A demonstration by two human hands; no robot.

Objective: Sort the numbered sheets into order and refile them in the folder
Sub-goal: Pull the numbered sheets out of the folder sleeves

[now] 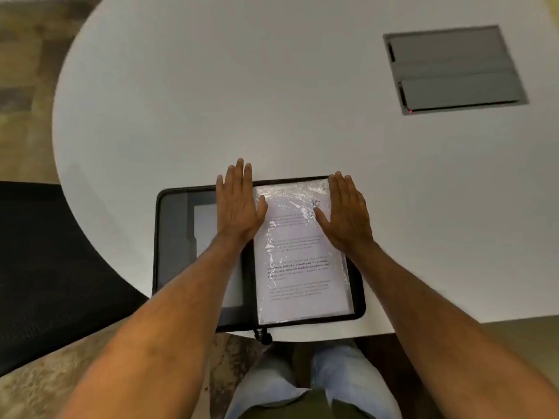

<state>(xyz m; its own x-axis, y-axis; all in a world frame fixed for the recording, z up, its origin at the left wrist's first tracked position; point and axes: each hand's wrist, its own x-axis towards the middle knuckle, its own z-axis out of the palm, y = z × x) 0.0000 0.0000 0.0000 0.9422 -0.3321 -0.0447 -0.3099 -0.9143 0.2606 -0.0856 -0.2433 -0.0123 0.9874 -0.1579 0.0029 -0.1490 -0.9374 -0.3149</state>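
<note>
folder (181, 237) lies unzipped at the counter (211, 86) edge nearest you | sleeved sheets (299, 261) fill folder's right half | your left hand (239, 204) flat on folder's spine, right hand (348, 213) flat on sheets, fingers straight, gripping nothing | likely pinning the sleeves flat

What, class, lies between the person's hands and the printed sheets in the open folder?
A clear plastic sleeve covers the top printed sheet on the folder's right side. The left hand and right hand lie flat at its upper edges, so the sheets must come out of the plastic first. Nothing else visible blocks them.
</note>
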